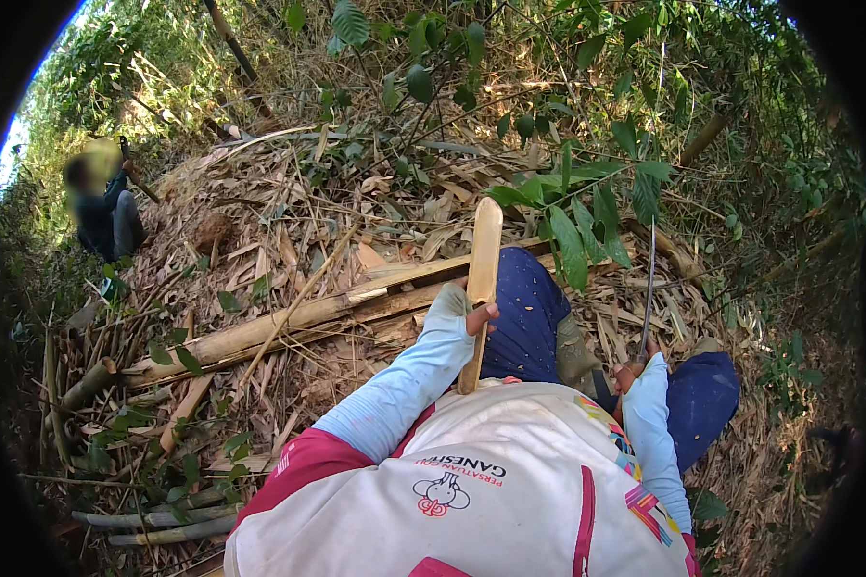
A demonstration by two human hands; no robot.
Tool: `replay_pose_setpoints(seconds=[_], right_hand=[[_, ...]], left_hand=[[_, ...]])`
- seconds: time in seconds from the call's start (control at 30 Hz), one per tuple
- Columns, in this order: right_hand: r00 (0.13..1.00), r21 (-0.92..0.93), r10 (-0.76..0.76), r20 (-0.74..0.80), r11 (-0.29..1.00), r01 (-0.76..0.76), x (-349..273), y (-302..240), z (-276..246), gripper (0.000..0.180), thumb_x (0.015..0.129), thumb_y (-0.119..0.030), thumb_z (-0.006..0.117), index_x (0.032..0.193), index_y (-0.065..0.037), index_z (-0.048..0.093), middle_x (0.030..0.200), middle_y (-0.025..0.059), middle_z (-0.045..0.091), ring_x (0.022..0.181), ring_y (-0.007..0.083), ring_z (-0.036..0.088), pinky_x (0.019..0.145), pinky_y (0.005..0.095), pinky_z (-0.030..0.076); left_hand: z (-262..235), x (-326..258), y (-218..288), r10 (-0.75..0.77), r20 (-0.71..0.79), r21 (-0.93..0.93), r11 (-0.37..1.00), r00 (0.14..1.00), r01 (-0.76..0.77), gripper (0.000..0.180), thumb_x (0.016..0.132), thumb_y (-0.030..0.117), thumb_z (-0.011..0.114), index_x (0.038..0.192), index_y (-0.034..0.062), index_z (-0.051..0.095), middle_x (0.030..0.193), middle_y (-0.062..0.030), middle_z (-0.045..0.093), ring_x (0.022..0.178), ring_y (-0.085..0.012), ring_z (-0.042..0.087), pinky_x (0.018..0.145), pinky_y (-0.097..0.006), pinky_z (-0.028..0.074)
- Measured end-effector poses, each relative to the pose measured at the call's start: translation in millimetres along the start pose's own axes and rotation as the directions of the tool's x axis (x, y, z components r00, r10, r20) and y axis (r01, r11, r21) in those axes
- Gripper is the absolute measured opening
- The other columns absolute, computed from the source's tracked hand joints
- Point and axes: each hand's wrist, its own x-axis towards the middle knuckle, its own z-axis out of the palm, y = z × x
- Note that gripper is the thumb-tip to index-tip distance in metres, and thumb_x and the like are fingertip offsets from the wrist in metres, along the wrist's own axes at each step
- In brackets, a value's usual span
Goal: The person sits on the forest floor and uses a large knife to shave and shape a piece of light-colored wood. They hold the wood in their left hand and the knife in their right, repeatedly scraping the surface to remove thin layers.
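Note:
My left hand (481,318) is closed round a split bamboo strip (486,252). The strip stands nearly upright in front of my body, its rounded end up and its lower end against my shirt. Over on the right, my right hand (631,373) grips a long knife (650,284) low down. Its thin blade points up and away from me, seen almost edge-on; the handle is mostly hidden in my fingers. Knife and bamboo strip are well apart. My knees, in dark blue trousers (524,313), are bent, one on each side of the knife hand.
Bamboo poles (260,332) lie across the ground ahead and to the left, among dry leaves and husks. More cut stalks (168,519) lie at lower left. A leafy branch (573,226) hangs close to the blade. Another person (106,216) sits far left holding a tool.

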Motion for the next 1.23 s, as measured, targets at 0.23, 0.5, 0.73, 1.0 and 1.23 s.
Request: replay_pose_setpoints(seconds=[0.23,0.5,0.73,1.0,1.23], right_hand=[[1.0,0.076,-0.005,0.004,0.997,0.005,-4,-6,0,0.075,0.078,0.009,0.06,0.146,-0.005,0.03,0.07,0.0048,0.057,0.05,0.0112,0.049,0.045,0.0262,0.04],[1.0,0.058,-0.002,-0.009,0.998,0.003,-6,-14,-2,0.072,0.079,0.009,0.058,0.145,-0.004,0.032,0.073,0.0054,0.055,0.052,0.0116,0.05,0.046,0.0277,0.042],[1.0,0.101,-0.005,0.001,0.995,0.005,-6,-9,-2,0.071,0.08,0.009,0.058,0.145,-0.01,0.033,0.073,0.0071,0.055,0.048,0.0132,0.05,0.042,0.0292,0.041],[0.998,0.101,0.037,-0.049,0.994,-0.032,-2,12,-10,0.08,0.082,0.004,0.06,0.151,-0.015,0.023,0.074,0.007,0.056,0.048,0.0128,0.049,0.041,0.0253,0.041],[0.996,0.213,0.009,0.091,0.977,-0.029,22,40,-47,0.069,0.087,-0.001,0.058,0.149,-0.012,0.027,0.077,0.0081,0.057,0.048,0.0144,0.05,0.039,0.0311,0.041]], left_hand=[[0,4,29,0.062,-0.071,-0.016,0.998,0.996,-0.063,0.05,0.083,0.018,0.073,0.124,0.0008,0.049,0.095,-0.0062,0.063,0.08,-0.0148,0.064,0.067,-0.03,0.056],[8,-5,76,0.147,-0.104,-0.152,0.975,0.984,-0.162,0.058,0.085,0.019,0.072,0.13,0.0027,0.038,0.094,-0.0103,0.063,0.075,-0.0182,0.065,0.063,-0.033,0.056],[4,-3,81,0.248,-0.179,-0.204,0.938,0.952,-0.282,0.053,0.086,0.021,0.073,0.125,0.0063,0.04,0.09,-0.0083,0.062,0.069,-0.0163,0.062,0.058,-0.032,0.053],[5,-2,68,0.188,-0.148,-0.186,0.959,0.971,-0.214,0.034,0.089,0.022,0.067,0.113,0.0043,0.052,0.086,-0.0037,0.061,0.07,-0.0125,0.061,0.059,-0.029,0.053],[-6,-12,61,0.168,-0.185,-0.247,0.946,0.968,-0.211,0.048,0.089,0.023,0.065,0.125,0.0015,0.042,0.09,-0.0072,0.062,0.074,-0.0142,0.062,0.063,-0.03,0.054]])
